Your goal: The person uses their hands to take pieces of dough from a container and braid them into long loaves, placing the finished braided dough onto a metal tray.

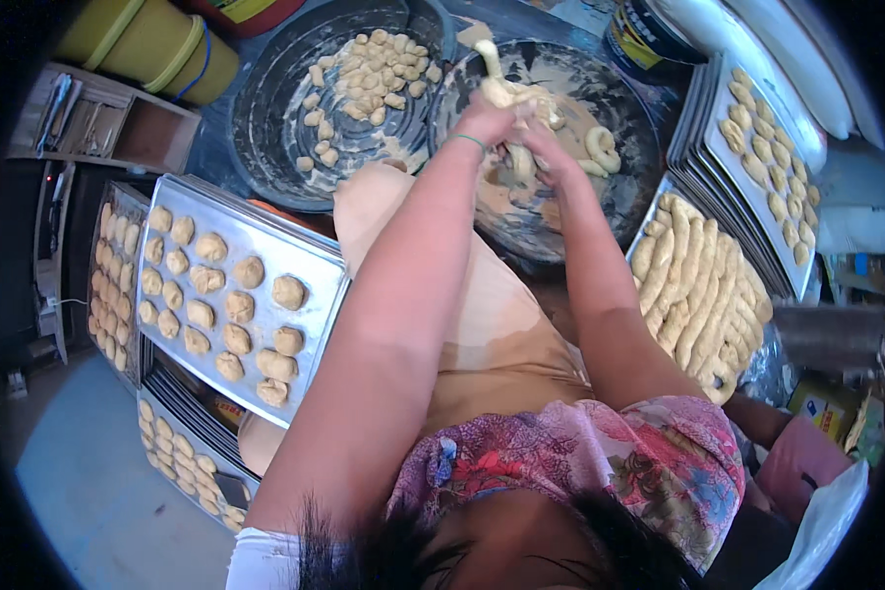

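Observation:
Both my hands work a thick pale dough rope (494, 71) over a round dark basin (641, 108) dusted with flour. My left hand (488, 120), with a green band at the wrist, is closed around the rope; one end sticks up beyond it. Close beside it, my right hand (545, 147) is closed on the same dough, and a length hangs down between the hands. Some fingers are hidden behind the dough. A curled dough strip (601, 149) lies in the basin to the right of my hands.
Left of it, another dark basin (251, 138) holds many small dough pieces. A metal tray (310, 339) of dough balls stands at my left. On the right are twisted dough ropes (698, 285) and stacked trays (696, 147). Yellow buckets (147, 49) stand at far left.

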Demonstrator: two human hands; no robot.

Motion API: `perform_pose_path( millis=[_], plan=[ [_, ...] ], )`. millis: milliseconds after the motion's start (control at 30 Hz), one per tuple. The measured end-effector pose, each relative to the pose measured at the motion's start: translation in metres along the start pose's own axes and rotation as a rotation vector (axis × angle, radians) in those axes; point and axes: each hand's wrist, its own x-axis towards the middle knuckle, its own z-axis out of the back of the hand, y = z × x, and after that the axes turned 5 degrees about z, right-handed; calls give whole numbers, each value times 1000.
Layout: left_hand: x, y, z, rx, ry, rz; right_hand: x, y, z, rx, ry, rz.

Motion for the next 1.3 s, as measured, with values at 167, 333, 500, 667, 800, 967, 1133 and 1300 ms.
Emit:
perform_pose_path(
  millis=[167, 333, 500, 667, 800, 967, 1133, 1300],
  plan=[
    [-30, -26, 8, -557, -20, -438, -35, 45, -28, -329, -65, 247],
    [-51, -22, 49, -1265, -90, -435, -74, -27, -2, -657, 282, -112],
    [-58, -3, 70, -1267, -133, -353, -104, -36, 9, 3, 152, -228],
    [-54, 10, 63, -1051, -310, -95, -141, 68, 13, 356, 166, 133],
    [-49, 13, 40, -802, -433, -92, -187, 158, 17, 194, 147, 470],
    [-50, 8, 31, 101, -500, -300, -234, 208, 30, 126, -16, 523],
    [-49, 2, 21, 75, -241, -182, -303, 212, 73, -31, -358, 718],
    [-38, 7, 18, 55, -122, -170, -407, 159, 118, -205, -692, 344]
  ],
)
